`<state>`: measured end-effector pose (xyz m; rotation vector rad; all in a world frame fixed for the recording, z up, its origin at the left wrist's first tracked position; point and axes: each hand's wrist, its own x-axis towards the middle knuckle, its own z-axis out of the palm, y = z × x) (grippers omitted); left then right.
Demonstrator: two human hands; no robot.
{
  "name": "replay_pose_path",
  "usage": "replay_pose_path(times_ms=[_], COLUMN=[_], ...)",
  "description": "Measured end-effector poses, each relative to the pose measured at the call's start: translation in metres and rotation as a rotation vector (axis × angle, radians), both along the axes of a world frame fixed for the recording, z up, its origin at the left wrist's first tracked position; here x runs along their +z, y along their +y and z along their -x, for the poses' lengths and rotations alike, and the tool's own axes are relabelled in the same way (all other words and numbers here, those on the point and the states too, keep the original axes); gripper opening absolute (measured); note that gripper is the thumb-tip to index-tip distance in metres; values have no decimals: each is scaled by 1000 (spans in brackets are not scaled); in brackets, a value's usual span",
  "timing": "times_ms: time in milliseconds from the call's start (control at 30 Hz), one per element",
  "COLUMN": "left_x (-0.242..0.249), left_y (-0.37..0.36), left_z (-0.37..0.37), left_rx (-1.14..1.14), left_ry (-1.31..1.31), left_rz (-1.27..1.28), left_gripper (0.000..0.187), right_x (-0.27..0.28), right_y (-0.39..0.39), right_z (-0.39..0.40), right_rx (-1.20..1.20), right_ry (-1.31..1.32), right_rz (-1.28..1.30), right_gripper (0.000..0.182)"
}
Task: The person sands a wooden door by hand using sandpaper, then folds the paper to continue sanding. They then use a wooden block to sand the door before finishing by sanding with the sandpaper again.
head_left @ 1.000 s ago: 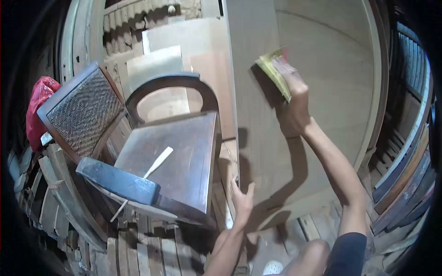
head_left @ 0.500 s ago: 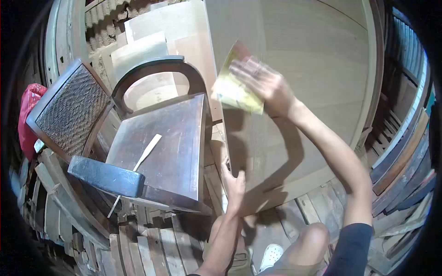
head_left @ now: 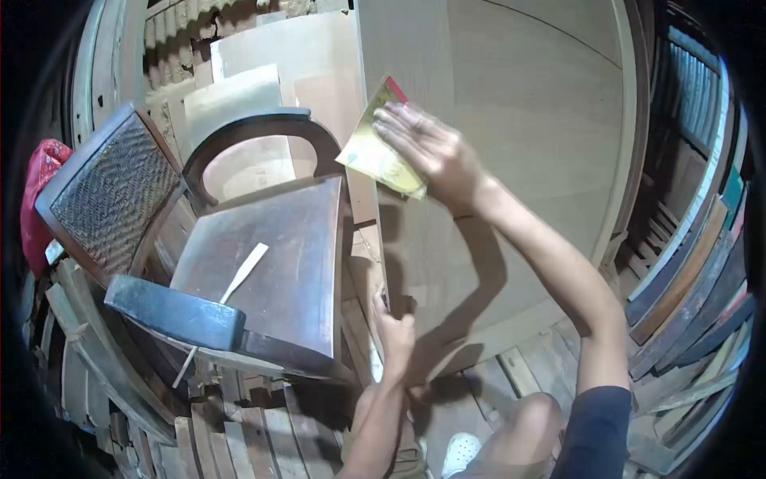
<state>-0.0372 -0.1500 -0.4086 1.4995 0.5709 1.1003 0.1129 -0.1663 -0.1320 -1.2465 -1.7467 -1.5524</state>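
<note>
A large pale wooden panel (head_left: 542, 160) stands upright before me. Near its left edge my right hand (head_left: 431, 148) holds a yellow printed sheet (head_left: 387, 168) with a red corner. The fingers lie over the sheet, whose left corner juts past the panel's edge. It looks stiff like paper; its exact kind I cannot make out. Lower down, my left hand (head_left: 395, 323) is closed around the panel's left edge, its thumb on the front side.
To the left stands a dark wooden armchair (head_left: 263, 263) with a woven back. A pale flat stick (head_left: 243, 274) lies across its seat and armrest. Red cloth (head_left: 40, 188) hangs behind it. Curved wood pieces (head_left: 686, 287) are stacked at the right, and slatted boards (head_left: 239, 439) form the floor.
My right hand and the yellow sheet have moved left, toward and past the panel's edge. My left hand keeps its hold. The view has shifted slightly.
</note>
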Motion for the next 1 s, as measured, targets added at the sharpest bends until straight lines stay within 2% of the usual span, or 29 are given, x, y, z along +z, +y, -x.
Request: replay_pose_path(times_ms=[100, 167, 233, 333, 367, 467, 500, 533, 600, 633, 733, 767, 800, 867, 967, 1000], left_x=[-1, 2, 7, -2, 1, 8, 7, 6, 9, 13, 18, 13, 10, 8, 23, 22], left_y=[0, -8, -5, -1, -4, -4, -4, -4, -8, -11, -9, -6, -5, -5, -10, -9], left_z=[3, 3, 3, 2, 3, 5, 6, 7, 8, 10, 13, 10, 9, 7, 15, 14], left_rx=[-23, 56, 31, -9, -16, -33, -42, -54, -61, -62, -61, -62, -61, -61, -85, -100], left_ry=[0, 98, 75, 18, -6, -7, -8, -5, -14, -20, 6, -2, -11, 4, 41, 5], left_rz=[41, 37, 16, 66, 93, 111, 129, 147, 159, 165, 155, 143, 138, 126, 194, 193], left_gripper=[55, 56, 57, 59, 61, 63, 63, 63, 63, 64, 65, 65, 65, 65, 64, 63], right_x=[32, 12, 6, 44, 41, 41, 52, 61, 82, 79, 89, 97, 107, 115, 127, 132], right_y=[-3, 7, 8, 1, 21, 28, 23, 25, 30, 28, 35, 37, 28, 46, 46, 55], right_z=[-17, -9, 0, 4, -15, -7, -21, -27, -31, -15, -18, -22, -13, -20, -21, -40], right_rx=[-33, -23, 17, 139, 62, 58, 88, 86, 75, 56, 54, 87, 135, 12, 71, -11], right_ry=[305, 65, -118, 341, 429, 38, -4, 136, 405, 386, -17, 171, 481, 410, -39, 255], right_rz=[-307, -96, 109, -139, -343, -49, -41, -194, -344, -282, -119, -231, -239, -387, -187, -197], right_gripper=[32, 40, 46, 45, 45, 46, 47, 48, 50, 49, 46, 48, 48, 47, 49, 49])
